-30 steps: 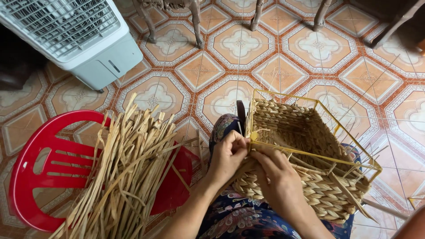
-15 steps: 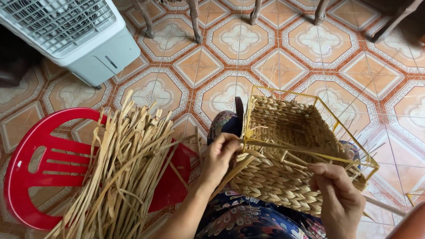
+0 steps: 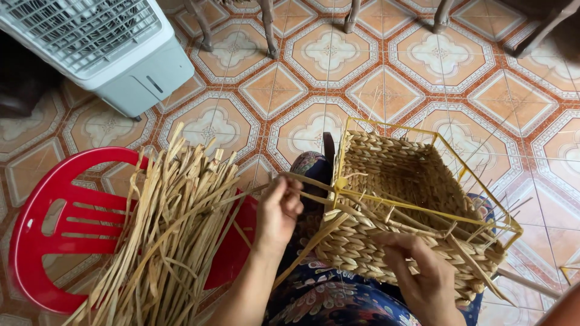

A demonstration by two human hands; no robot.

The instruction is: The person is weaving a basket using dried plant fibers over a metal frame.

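Now the left hand (image 3: 279, 208) has drawn away from the woven basket (image 3: 406, 208), pinching a flat straw strand (image 3: 314, 184) and pulling it taut toward the basket's near left corner; half a second ago this hand sat closer against the weave. The right hand (image 3: 420, 274) has come back up to the near wall, fingers curled on the plaited rows just under the yellow wire frame (image 3: 423, 211), gripping the weave to steady it. The basket rests tilted on the person's lap, over patterned fabric (image 3: 326, 299). To my eye, the pull suggests a stitch is being tightened. A bundle of loose straw (image 3: 166, 235) lies across a red plastic chair (image 3: 54, 235) to the left, with a white fan unit (image 3: 103, 48) on the tiled floor (image 3: 326, 54) beyond.
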